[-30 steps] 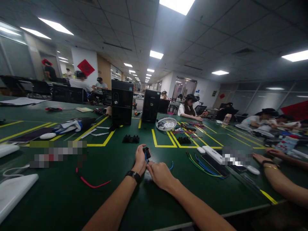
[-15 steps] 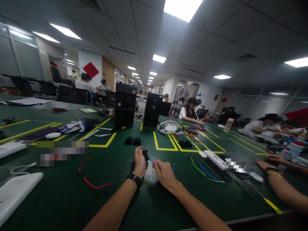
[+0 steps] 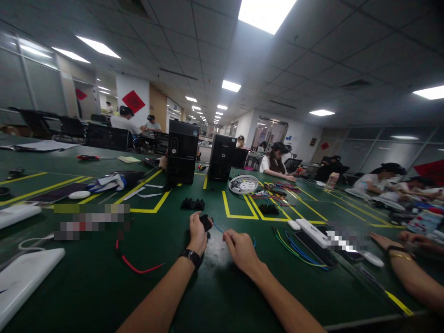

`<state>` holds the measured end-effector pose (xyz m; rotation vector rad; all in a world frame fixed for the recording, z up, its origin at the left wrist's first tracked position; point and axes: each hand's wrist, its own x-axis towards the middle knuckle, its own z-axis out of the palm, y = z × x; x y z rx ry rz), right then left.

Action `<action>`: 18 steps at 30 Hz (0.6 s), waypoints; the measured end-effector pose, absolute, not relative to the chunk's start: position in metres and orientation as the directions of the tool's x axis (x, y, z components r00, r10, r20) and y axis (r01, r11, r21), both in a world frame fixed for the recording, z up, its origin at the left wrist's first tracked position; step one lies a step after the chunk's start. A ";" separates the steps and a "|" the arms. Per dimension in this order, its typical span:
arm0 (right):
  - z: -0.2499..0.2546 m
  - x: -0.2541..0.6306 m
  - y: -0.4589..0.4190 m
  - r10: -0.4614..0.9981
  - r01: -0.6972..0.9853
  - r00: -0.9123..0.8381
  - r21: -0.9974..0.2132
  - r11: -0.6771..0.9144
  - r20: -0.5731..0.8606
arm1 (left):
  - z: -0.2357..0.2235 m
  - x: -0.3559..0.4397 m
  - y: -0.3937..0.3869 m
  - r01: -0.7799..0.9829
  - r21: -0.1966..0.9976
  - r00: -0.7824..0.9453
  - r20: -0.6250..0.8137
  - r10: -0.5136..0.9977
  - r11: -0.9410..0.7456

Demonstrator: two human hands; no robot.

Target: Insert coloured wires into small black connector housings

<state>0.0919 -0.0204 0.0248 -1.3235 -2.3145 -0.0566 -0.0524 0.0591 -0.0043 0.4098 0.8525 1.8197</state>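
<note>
My left hand [image 3: 197, 235], with a dark watch on its wrist, is closed on a small black block [image 3: 206, 223] that looks like a terminal block. My right hand [image 3: 239, 247] pinches a thin blue wire [image 3: 218, 228] just to the right. One end of the wire reaches the block; whether it sits inside cannot be made out. The wire's other end curves out behind my right hand. Beyond my hands lies a black ridged terminal strip [image 3: 193, 203], with a similar strip [image 3: 269, 209] farther right.
A red wire [image 3: 138, 269] lies left of my arms; green and blue wires [image 3: 294, 247] lie to the right. Two black computer towers [image 3: 182, 152] stand ahead, near a white fan grille [image 3: 243, 184]. A co-worker's arm [image 3: 409, 268] rests at right.
My hands have drawn slightly apart, with more blue wire showing between them. The black block has turned and shows more of its face. The view has shifted a little.
</note>
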 end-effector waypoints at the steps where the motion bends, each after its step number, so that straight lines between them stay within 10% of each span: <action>1: 0.029 0.096 -0.019 0.817 0.829 -0.402 -0.214 0.516 0.412 | -0.003 -0.053 0.059 -0.647 0.730 -0.406 -0.086 0.910 -0.220; 8: 0.038 0.099 -0.024 0.758 0.787 -0.508 -0.137 0.601 0.408 | 0.011 -0.052 0.048 -0.375 0.872 -0.358 0.177 0.917 -0.315; 18: 0.056 0.088 0.026 0.685 0.574 -0.551 -0.379 0.726 0.477 | 0.001 -0.043 0.052 -0.508 0.859 -0.164 -0.020 0.986 -0.066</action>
